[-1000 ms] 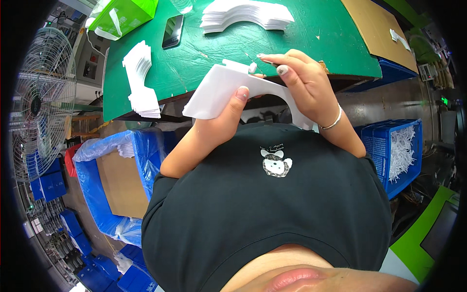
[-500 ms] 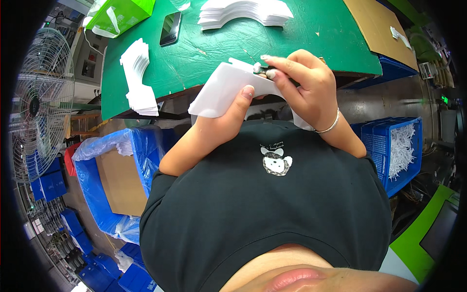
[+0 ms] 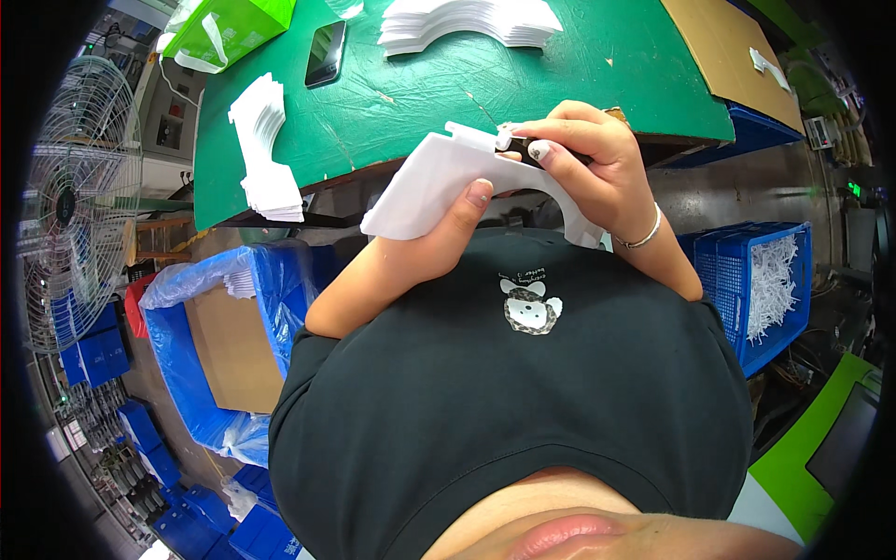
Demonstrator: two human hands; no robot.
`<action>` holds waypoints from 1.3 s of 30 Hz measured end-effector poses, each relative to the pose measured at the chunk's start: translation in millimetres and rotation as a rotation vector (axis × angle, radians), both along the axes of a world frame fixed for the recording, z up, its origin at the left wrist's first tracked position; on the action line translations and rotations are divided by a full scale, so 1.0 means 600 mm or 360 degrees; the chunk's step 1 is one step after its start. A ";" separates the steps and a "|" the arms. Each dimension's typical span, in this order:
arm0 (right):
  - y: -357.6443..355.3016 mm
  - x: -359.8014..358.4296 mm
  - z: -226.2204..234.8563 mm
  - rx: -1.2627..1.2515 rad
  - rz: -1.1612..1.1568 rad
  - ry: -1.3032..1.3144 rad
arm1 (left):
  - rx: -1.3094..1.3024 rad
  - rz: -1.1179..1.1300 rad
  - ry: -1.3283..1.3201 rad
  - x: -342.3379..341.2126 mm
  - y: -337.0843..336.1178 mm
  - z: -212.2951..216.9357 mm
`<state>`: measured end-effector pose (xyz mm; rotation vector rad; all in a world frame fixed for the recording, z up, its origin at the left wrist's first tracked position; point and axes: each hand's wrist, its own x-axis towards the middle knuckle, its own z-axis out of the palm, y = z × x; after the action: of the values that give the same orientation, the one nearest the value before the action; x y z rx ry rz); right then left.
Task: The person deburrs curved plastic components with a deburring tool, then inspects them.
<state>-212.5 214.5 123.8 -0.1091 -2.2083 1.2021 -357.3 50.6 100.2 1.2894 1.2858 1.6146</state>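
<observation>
My left hand [image 3: 439, 233] grips a white curved plastic part [image 3: 420, 187] at its broad left end, thumb on top and fingers hidden underneath. The part is held up between my body and the table's near edge. My right hand [image 3: 597, 173] pinches a small dark tool [image 3: 521, 146] between thumb and fingers, at the upper edge of the part beside a small tab. The tool's tip is too small to make out. Along the table's left side lies a fanned stack of white parts [image 3: 259, 135]. A second stack of white parts [image 3: 467, 26] lies at the far side.
On the green table [image 3: 401, 112] are a phone [image 3: 326, 54] and a green bag [image 3: 238, 37]. A plastic-lined blue crate [image 3: 173, 364] stands at my left; a blue basket [image 3: 723, 280] of white strips stands at right. Cardboard [image 3: 723, 56] lies far right, a fan [image 3: 65, 201] far left.
The white part has tilted, showing more of its curved right arm. My right hand has shifted slightly right and down with the dark tool, still close to the part's upper edge.
</observation>
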 end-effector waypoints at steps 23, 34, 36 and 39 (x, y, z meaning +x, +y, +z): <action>0.009 0.001 -0.003 -0.0011 0.0003 -0.0384 | 0.0407 -0.0254 0.0890 -0.006 0.016 0.018; 0.021 0.023 0.004 -0.0752 0.0563 -0.0222 | 0.0197 -0.0142 0.0845 -0.015 0.008 0.008; 0.017 0.021 0.005 -0.0760 0.0570 -0.0206 | 0.0221 -0.0132 0.0858 -0.014 0.009 0.007; 0.012 0.020 0.004 -0.0763 0.0557 -0.0162 | 0.0192 -0.0133 0.0855 -0.014 0.008 0.006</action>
<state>-200.2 221.8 126.2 0.0259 -2.0316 1.9449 -365.7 55.5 104.0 1.9136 1.4299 1.3484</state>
